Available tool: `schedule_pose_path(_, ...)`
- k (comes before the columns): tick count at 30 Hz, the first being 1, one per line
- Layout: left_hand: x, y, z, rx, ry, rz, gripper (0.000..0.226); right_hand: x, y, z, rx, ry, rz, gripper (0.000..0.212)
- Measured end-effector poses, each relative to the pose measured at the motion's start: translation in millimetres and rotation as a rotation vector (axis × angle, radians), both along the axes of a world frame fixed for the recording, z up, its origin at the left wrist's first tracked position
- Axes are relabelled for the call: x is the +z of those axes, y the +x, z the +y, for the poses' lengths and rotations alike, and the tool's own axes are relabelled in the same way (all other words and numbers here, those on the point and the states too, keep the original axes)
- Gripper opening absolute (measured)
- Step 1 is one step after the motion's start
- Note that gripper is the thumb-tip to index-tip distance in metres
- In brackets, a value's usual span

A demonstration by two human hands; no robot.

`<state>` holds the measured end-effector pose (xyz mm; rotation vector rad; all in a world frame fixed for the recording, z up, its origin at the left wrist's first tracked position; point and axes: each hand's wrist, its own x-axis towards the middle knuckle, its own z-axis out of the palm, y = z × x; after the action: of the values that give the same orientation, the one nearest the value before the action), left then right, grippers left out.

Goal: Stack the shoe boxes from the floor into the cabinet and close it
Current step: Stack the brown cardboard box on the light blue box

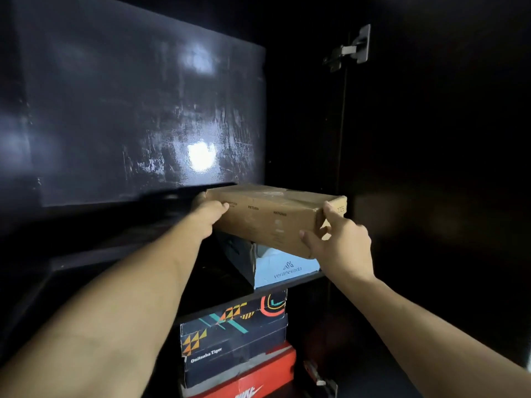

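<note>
Both hands are up at the dark cabinet point(287, 116), carrying a brown cardboard box point(273, 218) level above the upper shelf point(298, 281). The left hand point(208, 215) grips the box's left end, fingers point(219, 207) curled round the near corner; the right hand point(340, 242) holds the right end, thumb up along the side edge, fingers spread wide under the bottom edge. Beneath it, a pale blue Veranevada box point(287, 268) sits on the shelf, its front edge just about flush with the shelf lip; whether the brown box touches it, I cannot tell. To the left, the shelf runs off into dark open room. Below the shelf, a navy Onitsuka Tiger box point(232, 340) sits on a red Nike box point(258, 377). Up on the right wall, a metal hinge point(349, 48) juts out at the opening's edge.
</note>
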<state>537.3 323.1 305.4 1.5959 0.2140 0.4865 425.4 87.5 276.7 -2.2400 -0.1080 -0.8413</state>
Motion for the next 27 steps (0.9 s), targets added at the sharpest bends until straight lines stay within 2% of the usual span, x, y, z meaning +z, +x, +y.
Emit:
schedule_pose_path(4, -12.3, 18.2, -21.2, 0.017, 0.011, -0.041, 0.052, -4.3, 14.3, 16.8, 0.039, -0.162, -0.042, 0.057)
schedule_pose_path(7, -14.2, 25.4, -41.8, -0.014, 0.029, -0.098, 0.029, -4.6, 30.5, 28.3, 0.117, -0.270, -0.046, 0.049)
schedule_pose_path(8, -13.3, 26.8, -45.8, 0.000, 0.013, -0.104, 0.029, -5.1, 38.0, 31.0, 0.140, -0.303, -0.031, 0.051)
schedule_pose_path(10, -14.4, 32.6, -48.1, 0.018, -0.031, -0.084, 0.043, -5.1, 50.9, 35.3, 0.193, -0.307, 0.014, 0.058)
schedule_pose_path(13, -14.2, 28.9, -49.4, 0.005, -0.041, -0.069, 0.068, -1.4, 65.4, 36.2, 0.235, -0.177, 0.049, 0.062)
schedule_pose_path(15, -16.3, 23.6, -49.8, -0.074, -0.032, -0.080, 0.084, 2.2, 73.3, 32.9, 0.247, -0.095, 0.050, 0.063)
schedule_pose_path(19, -19.1, 9.1, -53.6, -0.154, 0.124, -0.120, 0.101, 9.5, 79.1, 21.4, 0.250, -0.065, 0.031, 0.063)
schedule_pose_path(20, -19.6, 8.4, -54.8, -0.142, 0.170, -0.125, 0.100, 12.9, 80.4, 18.0, 0.239, -0.056, 0.004, 0.060)
schedule_pose_path(23, -17.8, 5.4, -58.4, -0.103, 0.272, -0.220, 0.075, 25.7, 90.6, 7.6, 0.160, -0.082, -0.085, 0.046)
schedule_pose_path(27, -12.0, -1.7, -64.3, -0.073, 0.468, -0.288, 0.050, 34.7, 97.0, 0.3, 0.076, -0.229, 0.071, 0.045)
